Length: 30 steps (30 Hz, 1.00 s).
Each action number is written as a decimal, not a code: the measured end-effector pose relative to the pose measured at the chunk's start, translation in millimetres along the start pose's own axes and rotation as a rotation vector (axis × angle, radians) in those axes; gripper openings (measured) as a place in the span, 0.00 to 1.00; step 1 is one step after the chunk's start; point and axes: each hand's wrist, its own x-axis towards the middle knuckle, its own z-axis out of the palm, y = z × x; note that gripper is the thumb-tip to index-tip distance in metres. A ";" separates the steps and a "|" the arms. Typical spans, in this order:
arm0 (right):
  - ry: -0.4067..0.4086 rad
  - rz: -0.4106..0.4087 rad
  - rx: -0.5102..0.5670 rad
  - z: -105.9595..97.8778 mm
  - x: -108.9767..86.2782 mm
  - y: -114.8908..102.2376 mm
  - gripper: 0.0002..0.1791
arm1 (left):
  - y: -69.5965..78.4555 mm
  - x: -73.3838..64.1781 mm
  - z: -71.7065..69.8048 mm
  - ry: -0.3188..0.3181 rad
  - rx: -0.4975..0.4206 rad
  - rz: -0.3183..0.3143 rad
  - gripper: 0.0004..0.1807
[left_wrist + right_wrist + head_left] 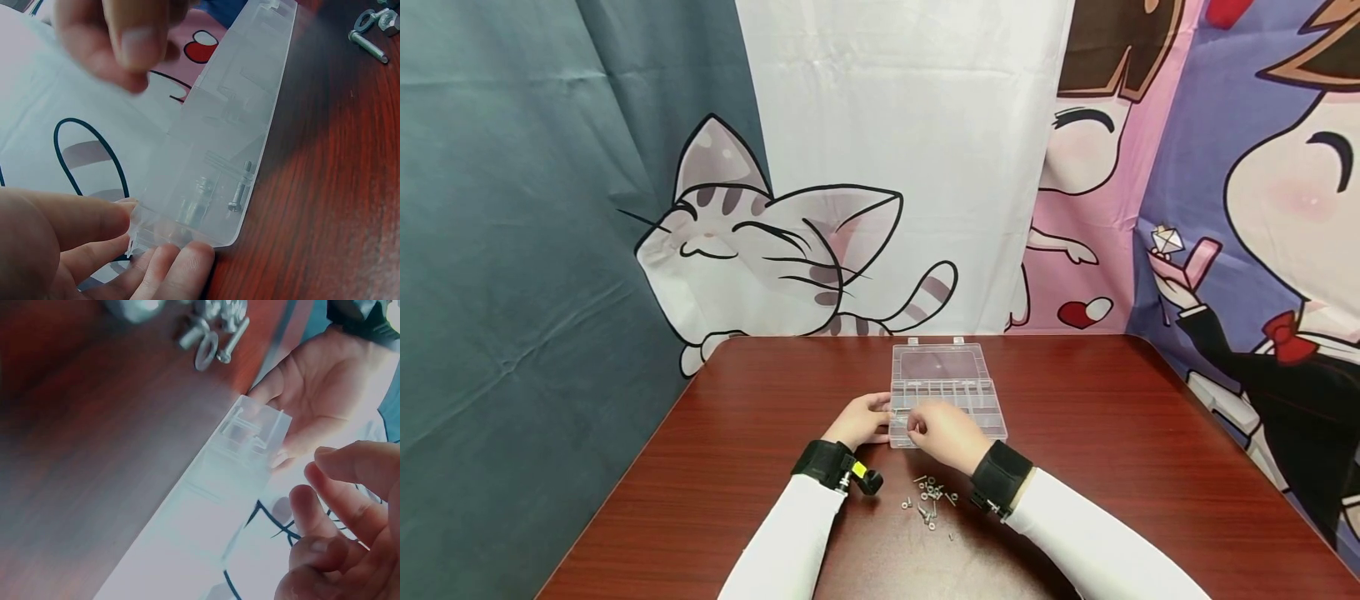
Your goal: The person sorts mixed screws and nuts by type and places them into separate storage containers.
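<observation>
A clear plastic compartment box [977, 427] lies on the table with its lid [943, 364] folded back. My left hand [857, 421] holds its left end, thumb at the top edge and fingertips [195, 257] against the side wall. Inside that end, a bolt [239, 187] shows through the plastic beside other small metal pieces [199, 201]. Above the compartments hovers my right hand [951, 433], its fingers [306, 503] loosely bent with nothing visible between them. Loose bolts, nuts and washers [931, 492] are scattered in front of the box.
The brown wooden table [1120, 450] extends to both sides. Its far edge meets a hanging cloth [910, 167] printed with a cartoon cat and figures. A small screw [951, 537] lies apart, nearer to me. Black straps with cameras [826, 463] circle both wrists.
</observation>
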 end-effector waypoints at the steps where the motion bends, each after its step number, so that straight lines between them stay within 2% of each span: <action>1: 0.005 0.000 -0.005 -1.1 -3.5 0.0 0.06 | -0.1 0.4 0.1 -0.004 -0.004 0.000 0.28; 6: -0.006 0.032 -0.041 -5.0 -21.2 2.1 0.08 | 0.2 1.4 0.5 -0.012 -0.023 0.001 0.27; 12: -0.112 0.094 -0.034 -11.4 -39.9 4.8 0.07 | 0.5 1.2 0.9 -0.005 -0.023 0.005 0.28; 20: -0.244 0.061 0.053 -16.5 -61.3 6.0 0.07 | 1.5 0.1 1.2 -0.005 -0.016 -0.004 0.29; 30: -0.285 0.017 0.041 -18.4 -67.0 4.7 0.11 | -1.6 2.9 0.9 -0.002 -0.019 -0.010 0.29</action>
